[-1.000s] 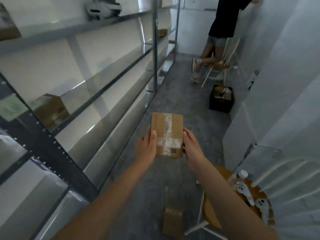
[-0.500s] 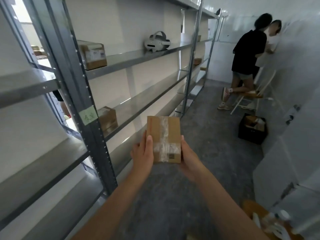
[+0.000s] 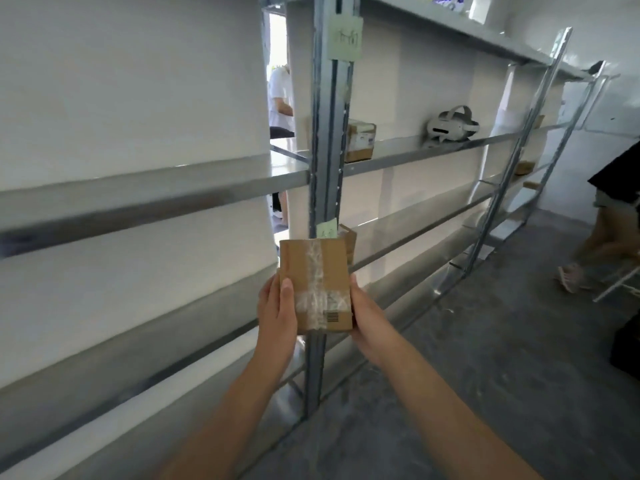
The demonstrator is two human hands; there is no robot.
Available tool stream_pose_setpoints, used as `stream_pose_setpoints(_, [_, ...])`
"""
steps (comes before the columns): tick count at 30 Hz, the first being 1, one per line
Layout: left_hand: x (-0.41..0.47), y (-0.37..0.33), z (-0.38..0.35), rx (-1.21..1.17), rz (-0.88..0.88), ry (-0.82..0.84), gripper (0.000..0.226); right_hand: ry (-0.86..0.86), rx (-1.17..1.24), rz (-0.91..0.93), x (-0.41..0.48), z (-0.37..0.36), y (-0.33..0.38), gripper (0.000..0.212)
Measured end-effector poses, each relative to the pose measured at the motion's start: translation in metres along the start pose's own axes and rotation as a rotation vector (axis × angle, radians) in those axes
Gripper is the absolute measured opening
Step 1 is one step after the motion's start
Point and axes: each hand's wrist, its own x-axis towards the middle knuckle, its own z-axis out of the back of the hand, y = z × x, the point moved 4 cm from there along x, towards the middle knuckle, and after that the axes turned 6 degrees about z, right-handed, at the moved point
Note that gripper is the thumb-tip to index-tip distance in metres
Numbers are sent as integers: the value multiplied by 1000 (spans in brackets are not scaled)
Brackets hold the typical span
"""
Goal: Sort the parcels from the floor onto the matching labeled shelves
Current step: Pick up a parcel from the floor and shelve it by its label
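A small brown cardboard parcel [image 3: 315, 284], crossed with clear tape and carrying a small barcode, is held upright in front of me. My left hand [image 3: 277, 310] grips its left edge with the thumb on the front face. My right hand [image 3: 369, 318] holds its right side from behind. The parcel is in front of a metal shelf upright [image 3: 329, 140] that carries two pale green paper labels, one high up [image 3: 345, 38] and one just above the parcel [image 3: 327, 229]. Their writing is too blurred to read.
Grey metal shelves [image 3: 156, 188] run along the white wall. A taped box [image 3: 360, 142] and a white headset [image 3: 452, 126] sit on the middle shelf; another box [image 3: 349, 242] sits a level lower. A person's legs [image 3: 604, 237] are at the right, beside a black crate [image 3: 627, 344].
My view has swung up and left from the floor toward the shelving. The parcel stays in both hands and now sits in front of the labelled upright.
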Motion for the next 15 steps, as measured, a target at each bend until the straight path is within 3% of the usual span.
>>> stream_pose_setpoints(3, [-10, -1, 51, -89, -13, -25, 37, 66, -14, -42, 3, -47, -4, 59])
stream_pose_setpoints(6, [-27, -4, 100, -122, -45, -57, 41, 148, -21, -68, 5, -94, -11, 58])
stream_pose_setpoints(15, [-67, 4, 226, 5, -113, -312, 44, 439, -173, -45, -18, -226, -17, 63])
